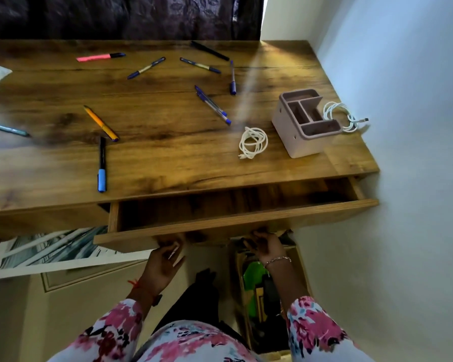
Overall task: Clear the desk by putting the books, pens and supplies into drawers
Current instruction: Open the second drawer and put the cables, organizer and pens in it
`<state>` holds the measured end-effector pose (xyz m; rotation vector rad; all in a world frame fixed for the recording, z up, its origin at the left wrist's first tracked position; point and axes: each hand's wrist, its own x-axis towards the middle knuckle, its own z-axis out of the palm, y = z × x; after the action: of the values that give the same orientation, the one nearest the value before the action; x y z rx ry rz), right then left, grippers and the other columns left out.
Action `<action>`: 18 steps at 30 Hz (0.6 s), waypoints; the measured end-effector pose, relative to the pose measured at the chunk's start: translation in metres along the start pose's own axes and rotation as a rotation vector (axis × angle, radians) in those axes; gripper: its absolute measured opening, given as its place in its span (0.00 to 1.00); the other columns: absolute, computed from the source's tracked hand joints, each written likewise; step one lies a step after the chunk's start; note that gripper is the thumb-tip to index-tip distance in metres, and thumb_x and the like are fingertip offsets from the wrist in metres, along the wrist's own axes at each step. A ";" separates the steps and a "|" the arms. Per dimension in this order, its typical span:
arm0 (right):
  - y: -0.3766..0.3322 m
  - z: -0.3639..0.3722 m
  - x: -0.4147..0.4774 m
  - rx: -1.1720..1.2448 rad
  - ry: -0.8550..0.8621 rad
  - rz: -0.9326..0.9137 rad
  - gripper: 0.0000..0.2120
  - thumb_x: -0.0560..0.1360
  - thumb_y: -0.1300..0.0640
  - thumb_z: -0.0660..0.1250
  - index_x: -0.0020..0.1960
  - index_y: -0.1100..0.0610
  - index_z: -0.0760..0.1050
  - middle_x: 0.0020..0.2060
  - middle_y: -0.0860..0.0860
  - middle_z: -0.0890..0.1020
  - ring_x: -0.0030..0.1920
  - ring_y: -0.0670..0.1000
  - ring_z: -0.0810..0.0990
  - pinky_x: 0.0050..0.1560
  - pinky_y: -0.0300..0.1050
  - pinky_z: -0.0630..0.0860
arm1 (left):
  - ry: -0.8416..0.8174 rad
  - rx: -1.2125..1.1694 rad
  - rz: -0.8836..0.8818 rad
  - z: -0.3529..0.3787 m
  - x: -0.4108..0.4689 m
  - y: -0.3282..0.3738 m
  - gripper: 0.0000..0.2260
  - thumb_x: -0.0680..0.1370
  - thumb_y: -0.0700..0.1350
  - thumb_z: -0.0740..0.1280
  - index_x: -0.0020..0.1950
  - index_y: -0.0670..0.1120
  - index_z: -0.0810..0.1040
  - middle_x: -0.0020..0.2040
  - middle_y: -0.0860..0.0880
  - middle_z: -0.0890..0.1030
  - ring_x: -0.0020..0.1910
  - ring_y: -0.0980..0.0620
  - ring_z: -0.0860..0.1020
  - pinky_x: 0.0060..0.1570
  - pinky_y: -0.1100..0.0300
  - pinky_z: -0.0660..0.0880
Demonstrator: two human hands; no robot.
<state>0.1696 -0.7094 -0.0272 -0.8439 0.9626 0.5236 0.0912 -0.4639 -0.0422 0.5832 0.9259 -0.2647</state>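
Head view: both hands, left (pixel 165 259) and right (pixel 266 244), hook fingers under the drawer front (pixel 236 226), gripping it; pens lie beyond on the worktop (pixel 168 142).

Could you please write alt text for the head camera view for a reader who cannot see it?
Both hands, left hand and right hand, grip the underside of an open drawer in a wooden desk. Pens and markers lie scattered on top, with a coiled white cable beside a pink organizer.

desk (pixel 168 152) bearing pens (pixel 212 104), cables (pixel 253 142), organizer (pixel 296 131)
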 end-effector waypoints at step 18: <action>0.059 -0.133 -0.148 -1.046 0.181 -1.508 0.19 0.75 0.57 0.59 0.61 0.66 0.72 0.65 0.61 0.73 0.69 0.56 0.66 0.69 0.51 0.63 | -0.466 1.571 1.089 -0.016 -0.176 -0.079 0.13 0.74 0.37 0.68 0.58 0.44 0.79 0.59 0.54 0.77 0.60 0.64 0.74 0.59 0.71 0.70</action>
<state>-0.0111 -0.7869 0.0392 -2.2422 -0.0867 -0.4679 -0.0580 -0.5246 0.0652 2.2286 -0.3359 -0.0648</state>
